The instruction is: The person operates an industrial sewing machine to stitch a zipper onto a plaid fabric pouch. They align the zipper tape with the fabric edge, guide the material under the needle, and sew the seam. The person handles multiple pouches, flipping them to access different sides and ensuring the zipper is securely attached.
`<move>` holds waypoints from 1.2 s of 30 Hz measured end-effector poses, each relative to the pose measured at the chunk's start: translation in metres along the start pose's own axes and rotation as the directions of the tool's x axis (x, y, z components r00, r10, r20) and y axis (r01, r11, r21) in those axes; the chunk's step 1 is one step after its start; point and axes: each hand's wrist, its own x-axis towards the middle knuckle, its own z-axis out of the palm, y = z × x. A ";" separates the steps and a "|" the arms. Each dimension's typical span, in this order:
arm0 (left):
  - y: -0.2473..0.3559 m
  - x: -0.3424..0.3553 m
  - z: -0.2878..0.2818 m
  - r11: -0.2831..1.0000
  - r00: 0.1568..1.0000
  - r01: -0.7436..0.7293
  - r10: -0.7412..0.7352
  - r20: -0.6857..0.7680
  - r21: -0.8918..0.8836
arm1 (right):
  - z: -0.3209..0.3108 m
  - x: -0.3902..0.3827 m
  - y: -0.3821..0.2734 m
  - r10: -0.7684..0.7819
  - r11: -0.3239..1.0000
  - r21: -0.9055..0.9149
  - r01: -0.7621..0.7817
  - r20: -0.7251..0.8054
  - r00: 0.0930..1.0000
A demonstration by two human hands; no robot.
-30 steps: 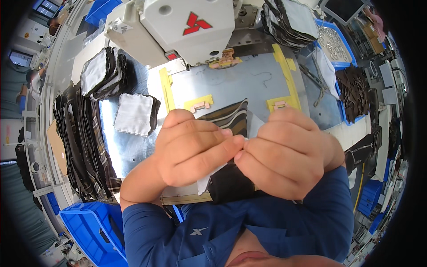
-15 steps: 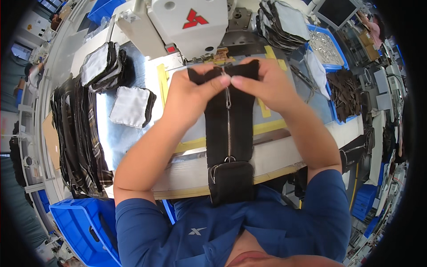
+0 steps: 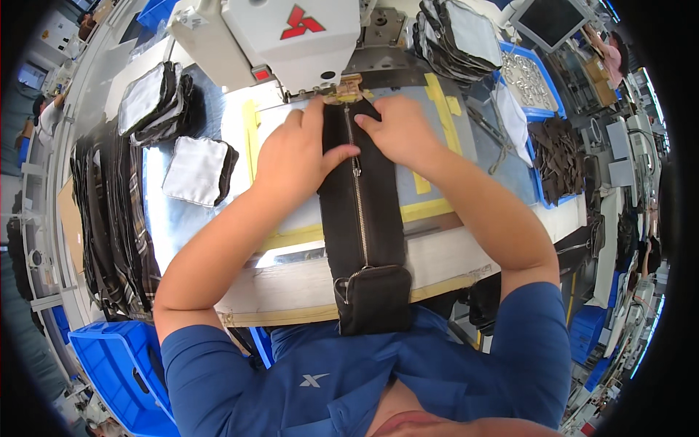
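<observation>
A black fabric panel [image 3: 378, 211] with a long metal zipper [image 3: 360, 211] runs from under the white sewing machine head [image 3: 262, 40] toward me, a zippered black pouch [image 3: 375, 302] at its near end. My left hand [image 3: 291, 149] rests at the panel's upper left, fingers apart, index reaching toward the needle area and thumb across toward the zipper. My right hand [image 3: 400, 131] is closed on the panel's upper right, thumb near the zipper. The metal work plate [image 3: 280, 116] beneath is edged with yellow tape.
Stacked white-and-black squares [image 3: 462, 40] and dark fabric [image 3: 109, 218] flank me. Blue trays hold metal pieces [image 3: 528, 80] and brown pieces [image 3: 553, 153]. A blue crate [image 3: 109, 364] sits low left, a monitor [image 3: 546, 22] back right. Co-workers [image 3: 613, 57] appear at both rims.
The panel came up into view with both hands pinched at its top, then moved forward flat to the machine head. The left thumb has come away from the right one.
</observation>
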 end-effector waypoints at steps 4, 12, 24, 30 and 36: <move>-0.016 0.004 0.001 0.877 0.880 -0.473 0.474 0.000 0.081 | 0.003 0.004 -0.001 -0.034 0.999 -0.015 0.034 -0.005 0.999; -0.015 0.014 0.013 0.890 0.887 -0.456 0.451 0.098 0.024 | 0.001 0.011 0.008 -0.044 0.999 0.002 0.044 -0.005 0.999; -0.012 0.022 0.006 0.901 0.889 -0.430 0.411 0.202 0.055 | -0.024 -0.001 0.012 -0.468 0.873 -0.215 0.437 -0.120 0.876; -0.010 0.027 0.006 0.912 0.888 -0.404 0.409 0.209 -0.068 | -0.011 -0.014 0.013 -0.565 0.815 -0.105 0.571 0.082 0.821; -0.011 0.023 0.005 0.927 0.898 -0.364 0.376 0.230 -0.094 | -0.011 -0.009 0.012 -0.572 0.806 -0.107 0.583 0.116 0.812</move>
